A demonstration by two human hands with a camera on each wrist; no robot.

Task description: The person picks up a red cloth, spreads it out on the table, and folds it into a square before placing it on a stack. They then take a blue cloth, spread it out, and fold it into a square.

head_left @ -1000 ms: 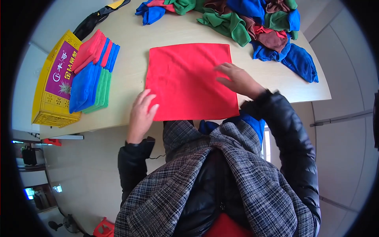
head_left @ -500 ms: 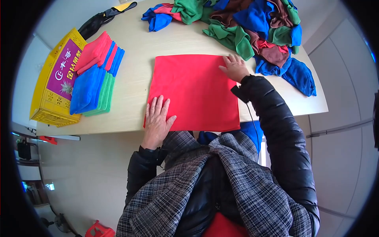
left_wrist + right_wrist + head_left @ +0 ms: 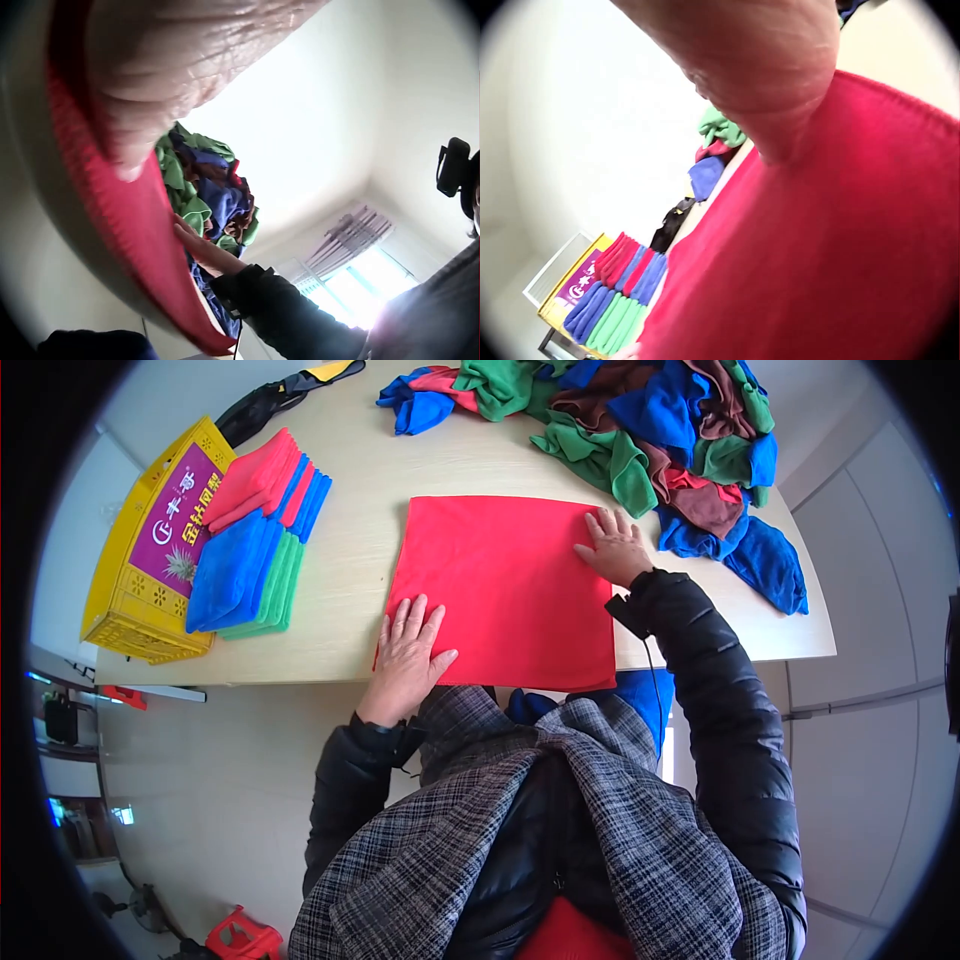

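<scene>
A red cloth (image 3: 510,590) lies spread flat at the table's front edge, nearly square. On its lower left corner rests my left hand (image 3: 405,660), fingers straight and slightly spread. My right hand (image 3: 614,548) lies on the upper right corner with fingers extended. The left wrist view shows the left hand (image 3: 172,67) close up over the red cloth (image 3: 142,217), the other hand farther off. Seen from the right wrist, the thumb side of the right hand (image 3: 757,67) touches the red cloth (image 3: 802,247).
A yellow crate (image 3: 150,610) stands at the left, with folded red, blue and green cloths (image 3: 235,575) beside it. Crumpled cloths (image 3: 660,420) in several colours are heaped at the back right. A black and yellow item (image 3: 280,400) lies at the back left. A red stool (image 3: 243,935) is on the floor.
Both hands have come down onto the red cloth, the left at its near left corner, the right at its far right corner. The cloth's wrinkles have smoothed out.
</scene>
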